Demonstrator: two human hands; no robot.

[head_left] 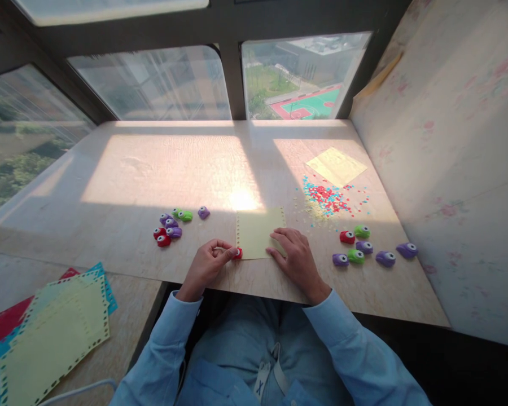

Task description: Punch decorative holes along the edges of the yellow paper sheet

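A pale yellow sheet of paper (258,234) lies in front of me, with punched holes down its left edge and a few at its upper right. My left hand (210,260) is closed on a small red craft punch (237,254), which sits at the sheet's lower left corner. Over the right side of the sheet rests my right hand (294,258), fingers spread and fingertips touching the paper. Whatever part of the punch lies under my left fingers is hidden.
Purple, green and red punches (168,226) cluster at left, and several more (364,247) stand at right. Confetti bits (328,197) are scattered near another yellow sheet (337,164). Hole-edged coloured sheets (63,327) pile up at lower left. Windows and a wall bound the table.
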